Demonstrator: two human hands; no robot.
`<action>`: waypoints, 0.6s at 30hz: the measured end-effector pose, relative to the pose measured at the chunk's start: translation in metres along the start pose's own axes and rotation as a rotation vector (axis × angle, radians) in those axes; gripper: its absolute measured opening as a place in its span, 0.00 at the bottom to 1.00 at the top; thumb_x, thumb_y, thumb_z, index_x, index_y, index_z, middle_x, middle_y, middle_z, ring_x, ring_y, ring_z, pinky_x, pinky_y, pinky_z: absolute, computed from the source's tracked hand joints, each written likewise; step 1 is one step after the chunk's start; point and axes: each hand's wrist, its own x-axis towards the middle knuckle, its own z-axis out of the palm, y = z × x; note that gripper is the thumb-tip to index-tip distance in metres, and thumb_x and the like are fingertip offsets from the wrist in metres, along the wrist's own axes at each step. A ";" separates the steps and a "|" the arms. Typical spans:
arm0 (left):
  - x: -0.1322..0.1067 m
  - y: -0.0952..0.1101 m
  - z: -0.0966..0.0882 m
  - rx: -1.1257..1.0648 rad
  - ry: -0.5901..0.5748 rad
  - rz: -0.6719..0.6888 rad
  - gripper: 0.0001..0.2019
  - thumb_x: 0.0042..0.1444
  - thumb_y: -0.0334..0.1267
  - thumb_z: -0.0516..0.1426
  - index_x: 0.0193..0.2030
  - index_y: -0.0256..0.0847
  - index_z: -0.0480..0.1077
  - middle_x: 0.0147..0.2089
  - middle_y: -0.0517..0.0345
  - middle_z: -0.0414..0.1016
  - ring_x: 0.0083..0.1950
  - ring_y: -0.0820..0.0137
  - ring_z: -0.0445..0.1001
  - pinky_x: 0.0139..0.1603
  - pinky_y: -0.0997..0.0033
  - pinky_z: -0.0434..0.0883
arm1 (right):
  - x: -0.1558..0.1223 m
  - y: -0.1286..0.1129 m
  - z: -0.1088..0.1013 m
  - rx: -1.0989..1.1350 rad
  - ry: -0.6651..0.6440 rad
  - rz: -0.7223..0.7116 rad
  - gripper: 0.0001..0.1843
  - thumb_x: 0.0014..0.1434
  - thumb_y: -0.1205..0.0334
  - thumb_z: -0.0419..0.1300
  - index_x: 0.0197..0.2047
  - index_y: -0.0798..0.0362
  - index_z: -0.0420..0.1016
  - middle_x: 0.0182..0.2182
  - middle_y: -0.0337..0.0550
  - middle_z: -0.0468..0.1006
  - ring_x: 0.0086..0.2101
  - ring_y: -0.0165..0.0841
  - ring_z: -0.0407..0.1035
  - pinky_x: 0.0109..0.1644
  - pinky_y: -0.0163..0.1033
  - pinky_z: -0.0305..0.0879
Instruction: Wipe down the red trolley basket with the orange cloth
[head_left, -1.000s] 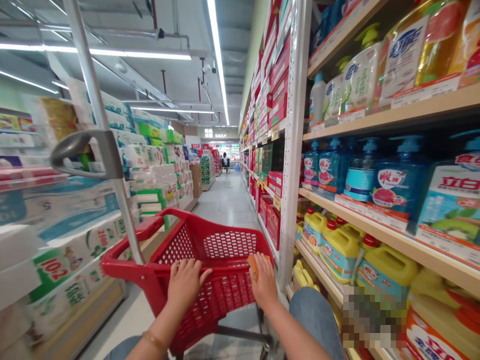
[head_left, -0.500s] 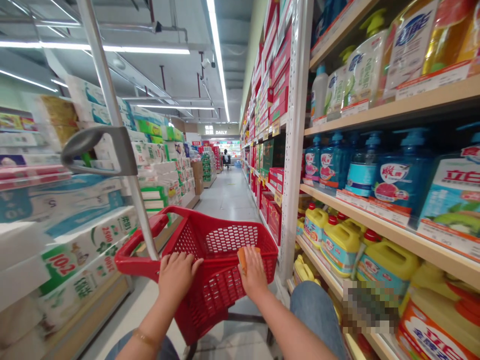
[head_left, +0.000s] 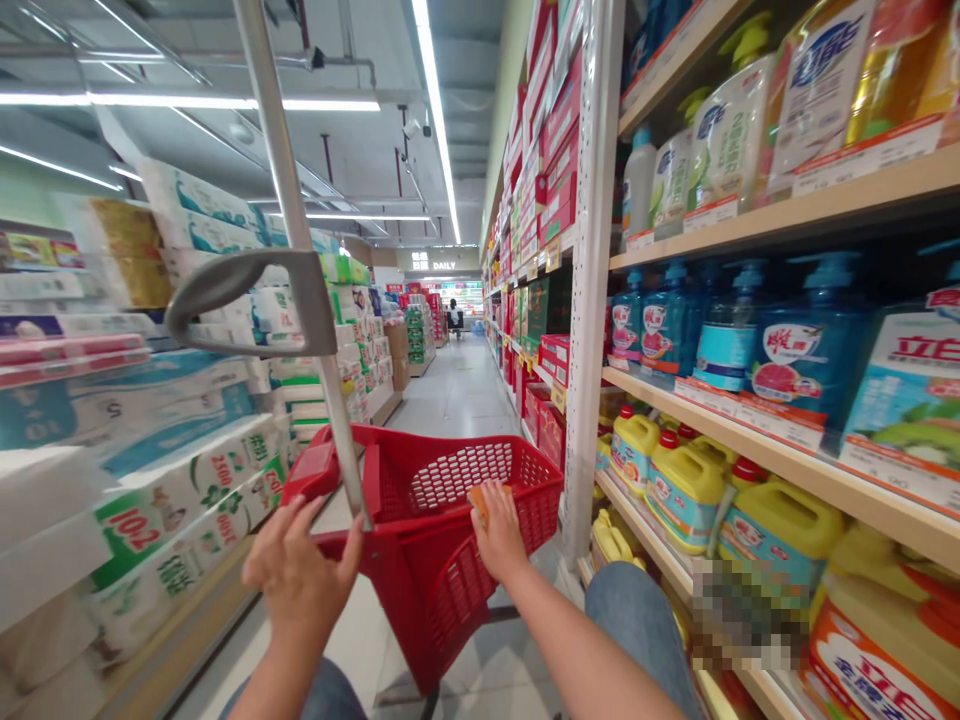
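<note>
A red plastic shopping basket (head_left: 450, 490) on wheels stands in the aisle in front of me, with a metal pull handle (head_left: 292, 240) rising from its near left corner. My left hand (head_left: 300, 570) hovers just off the basket's near rim, fingers spread and empty, close to the foot of the handle pole. My right hand (head_left: 496, 530) rests on the near rim, pressing a small orange thing (head_left: 478, 498) against it; I cannot make out what it is.
Shelves (head_left: 787, 460) on the right carry yellow jugs (head_left: 679, 490) and blue pump bottles (head_left: 795, 350). Stacked tissue packs (head_left: 180, 480) line the left side. The tiled aisle floor (head_left: 450, 390) runs ahead to a distant seated person (head_left: 452, 318).
My left hand has come off the basket's rim and opened. The basket has turned and tipped leftward, and its handle pole has swung to the right in view. My right hand stays on the rim.
</note>
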 end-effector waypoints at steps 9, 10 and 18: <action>0.014 -0.002 -0.019 0.101 -0.378 0.188 0.16 0.58 0.51 0.51 0.31 0.44 0.74 0.30 0.54 0.76 0.38 0.60 0.72 0.46 0.58 0.61 | 0.000 -0.058 -0.005 0.157 -0.020 -0.188 0.30 0.66 0.59 0.48 0.69 0.49 0.44 0.65 0.45 0.54 0.65 0.36 0.45 0.67 0.53 0.48; 0.014 -0.006 -0.020 0.031 -0.393 0.232 0.15 0.58 0.50 0.52 0.32 0.45 0.75 0.30 0.56 0.76 0.36 0.63 0.72 0.45 0.60 0.62 | 0.000 -0.053 -0.007 0.146 -0.013 -0.194 0.30 0.66 0.59 0.48 0.69 0.50 0.44 0.65 0.46 0.55 0.65 0.36 0.45 0.67 0.53 0.48; 0.014 -0.006 -0.003 -0.320 -0.304 0.251 0.19 0.61 0.36 0.45 0.22 0.40 0.68 0.27 0.53 0.73 0.35 0.68 0.71 0.43 0.65 0.66 | 0.021 -0.050 -0.017 0.251 -0.028 -0.082 0.22 0.66 0.59 0.48 0.62 0.50 0.62 0.58 0.47 0.67 0.61 0.38 0.56 0.64 0.55 0.52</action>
